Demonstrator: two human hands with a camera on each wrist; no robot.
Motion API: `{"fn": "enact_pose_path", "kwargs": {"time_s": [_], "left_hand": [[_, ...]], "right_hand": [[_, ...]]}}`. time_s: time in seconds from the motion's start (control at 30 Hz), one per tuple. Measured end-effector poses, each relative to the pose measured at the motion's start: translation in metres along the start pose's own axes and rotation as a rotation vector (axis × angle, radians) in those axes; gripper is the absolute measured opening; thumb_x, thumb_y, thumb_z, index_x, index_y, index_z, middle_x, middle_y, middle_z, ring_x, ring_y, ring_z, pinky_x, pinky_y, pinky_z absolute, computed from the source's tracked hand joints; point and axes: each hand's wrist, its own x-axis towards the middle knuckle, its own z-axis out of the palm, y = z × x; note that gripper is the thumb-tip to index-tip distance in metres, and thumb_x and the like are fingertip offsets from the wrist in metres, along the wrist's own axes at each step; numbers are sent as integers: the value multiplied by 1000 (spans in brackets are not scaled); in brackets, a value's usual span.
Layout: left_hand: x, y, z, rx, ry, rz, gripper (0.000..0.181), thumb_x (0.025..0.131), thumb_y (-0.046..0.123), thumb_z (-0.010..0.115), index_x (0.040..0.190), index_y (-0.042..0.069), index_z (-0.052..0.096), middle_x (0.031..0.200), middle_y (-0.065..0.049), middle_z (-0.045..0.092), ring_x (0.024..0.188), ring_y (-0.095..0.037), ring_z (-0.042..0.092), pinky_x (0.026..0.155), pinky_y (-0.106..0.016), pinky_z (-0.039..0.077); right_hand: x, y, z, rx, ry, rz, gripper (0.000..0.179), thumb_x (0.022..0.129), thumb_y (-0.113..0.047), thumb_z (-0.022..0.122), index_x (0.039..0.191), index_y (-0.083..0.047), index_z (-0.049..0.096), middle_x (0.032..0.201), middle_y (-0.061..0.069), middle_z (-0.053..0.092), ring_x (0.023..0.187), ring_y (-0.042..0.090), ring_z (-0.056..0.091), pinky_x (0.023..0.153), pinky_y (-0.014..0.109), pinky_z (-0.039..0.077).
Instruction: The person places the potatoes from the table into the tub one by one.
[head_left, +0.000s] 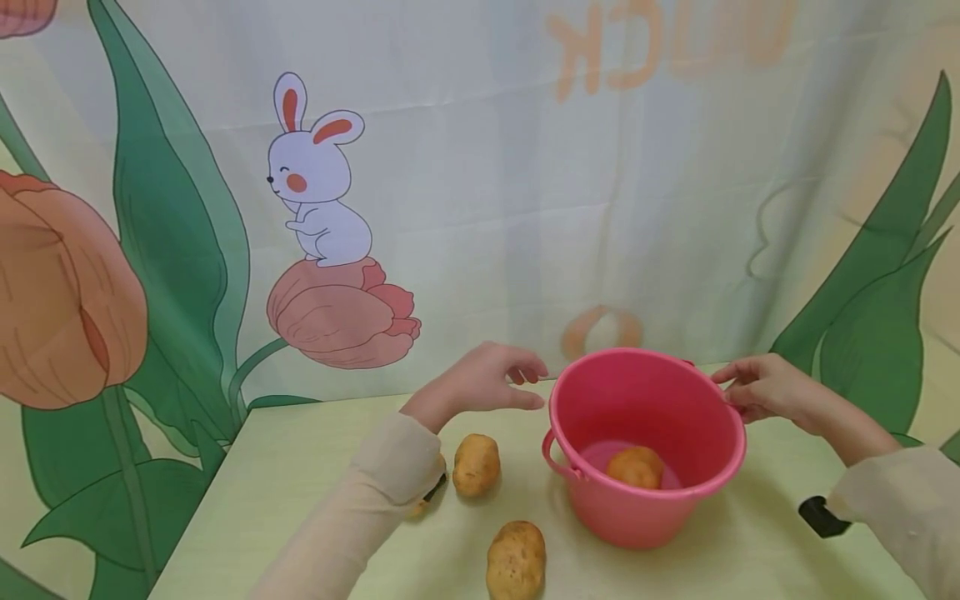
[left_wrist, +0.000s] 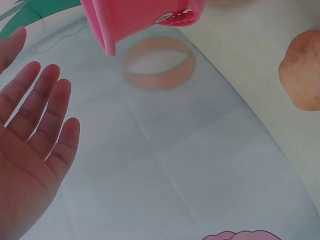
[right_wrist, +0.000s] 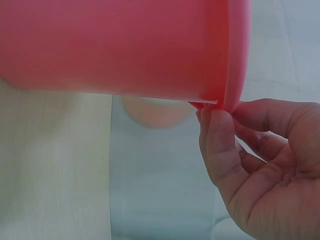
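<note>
A pink bucket stands on the table in the head view, with one potato inside at its bottom. My right hand pinches the bucket's rim on the right between thumb and fingers; the right wrist view shows this grip close up, the hand at the rim's edge. On the other side, my left hand hovers just left of the rim, apart from it. Its fingers are spread and relaxed, and the palm holds nothing.
Left of the bucket lie a potato and, closer to me, another potato. A further yellowish piece is mostly hidden by my left sleeve. A printed curtain hangs behind the pale table.
</note>
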Motion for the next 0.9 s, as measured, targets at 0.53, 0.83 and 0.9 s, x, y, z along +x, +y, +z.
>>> {"fn": "enact_pose_path", "kwargs": {"time_s": [0.53, 0.83, 0.9], "left_hand": [[-19, -20, 5, -37, 63, -10, 25, 80, 24, 63, 103, 14, 62, 96, 3, 64, 88, -13, 58, 75, -23, 47], [-28, -31, 13, -46, 86, -23, 24, 81, 23, 62, 103, 12, 62, 95, 2, 64, 88, -13, 58, 76, -24, 47], [-33, -33, 16, -58, 85, -30, 23, 81, 22, 62, 102, 12, 62, 94, 1, 64, 87, -14, 58, 77, -27, 48]], "right_hand": [[-1, 1, 0, 4, 1, 1, 42, 86, -10, 52, 119, 13, 40, 88, 10, 63, 74, 18, 63, 68, 36, 54], [-3, 0, 1, 5, 3, -8, 43, 85, -11, 53, 119, 13, 40, 88, 11, 63, 74, 19, 63, 68, 36, 54], [-4, -1, 1, 5, 4, -10, 44, 85, -11, 53, 119, 13, 40, 88, 11, 63, 74, 19, 63, 68, 36, 54]]}}
